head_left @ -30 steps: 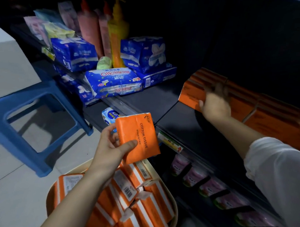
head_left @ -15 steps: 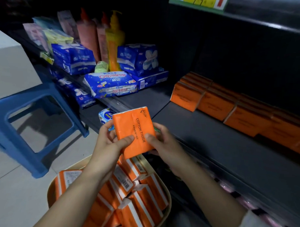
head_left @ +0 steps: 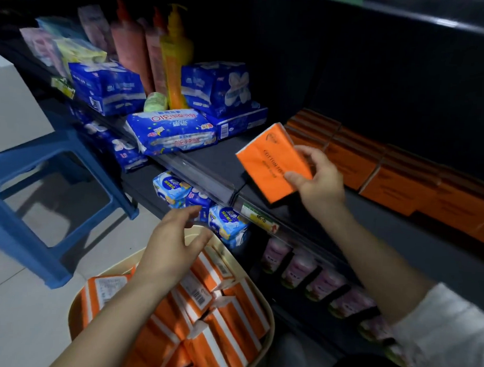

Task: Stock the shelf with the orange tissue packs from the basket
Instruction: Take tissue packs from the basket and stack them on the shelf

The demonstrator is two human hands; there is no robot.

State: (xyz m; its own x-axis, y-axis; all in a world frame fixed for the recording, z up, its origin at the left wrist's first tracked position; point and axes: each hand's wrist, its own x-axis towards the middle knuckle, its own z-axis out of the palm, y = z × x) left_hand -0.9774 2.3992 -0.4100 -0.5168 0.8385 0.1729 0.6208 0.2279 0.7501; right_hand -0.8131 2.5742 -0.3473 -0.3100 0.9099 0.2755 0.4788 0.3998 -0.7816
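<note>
My right hand (head_left: 319, 179) grips an orange tissue pack (head_left: 269, 162) by its right edge and holds it tilted above the dark shelf (head_left: 398, 238), just left of the row of orange packs (head_left: 394, 177) standing along the shelf's back. My left hand (head_left: 172, 249) is empty with fingers spread, hovering over the beige basket (head_left: 269, 321) at the bottom, which holds several orange tissue packs (head_left: 217, 314) with white barcode labels.
Blue pad packages (head_left: 171, 131) and pump bottles (head_left: 174, 57) fill the shelf's left part. More blue packs (head_left: 225, 221) and pink packs (head_left: 301, 267) sit on the lower shelf. A blue plastic stool (head_left: 43, 193) stands on the tiled floor at left.
The pack passed from my left hand to my right, which carried it up and right over the shelf. My left hand let go and dropped toward the basket.
</note>
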